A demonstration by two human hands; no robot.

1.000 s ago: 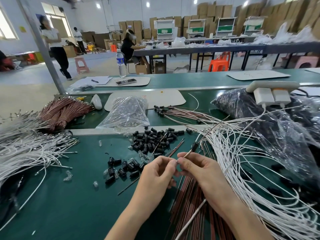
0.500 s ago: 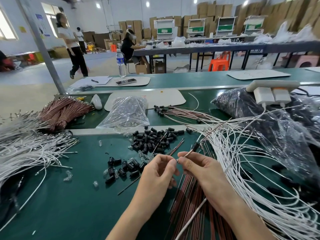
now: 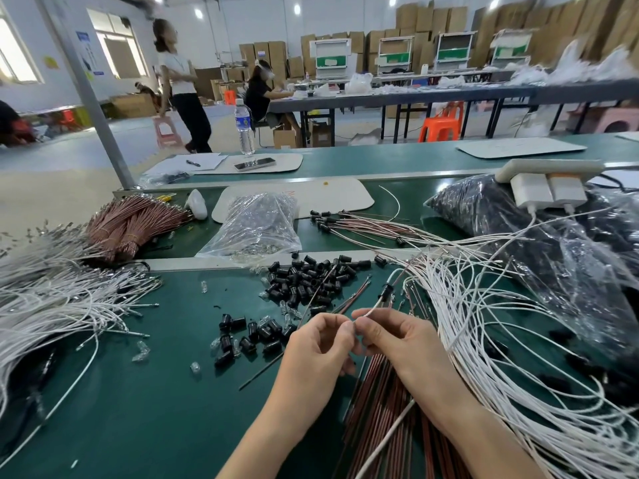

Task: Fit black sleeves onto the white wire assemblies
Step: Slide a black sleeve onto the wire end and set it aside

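- At the near middle of the green table [image 3: 138,409], the two hands meet fingertip to fingertip on one white wire [image 3: 371,308].
- Its near end is pinched between the thumb and forefinger of the left hand [image 3: 321,347], whose other fingers are curled.
- Just beside that, the right hand [image 3: 401,340] pinches the same wire with thumb and forefinger, its other fingers curled too.
- From the pinch the wire slants up and to the right, and a black sleeve [image 3: 386,290] sits on it a little beyond the fingertips.
- Loose sleeves [image 3: 311,278] lie in a pile beyond the hands, with a smaller cluster [image 3: 249,337] just left of the left hand.
- Small clear pieces [image 3: 140,350] are scattered among and left of them.
- A heap of white wires [image 3: 491,333] fans out beside the right hand, and a second heap [image 3: 52,299] lies at the far left.
- Brown wires [image 3: 377,402] lie under the wrists, and a tied brown bundle [image 3: 131,226] sits at the back left.
- A clear bag [image 3: 256,223] rests beyond the pile.
- A dark bag [image 3: 511,216] lies at the right, with a power strip [image 3: 549,166] at its upper edge.
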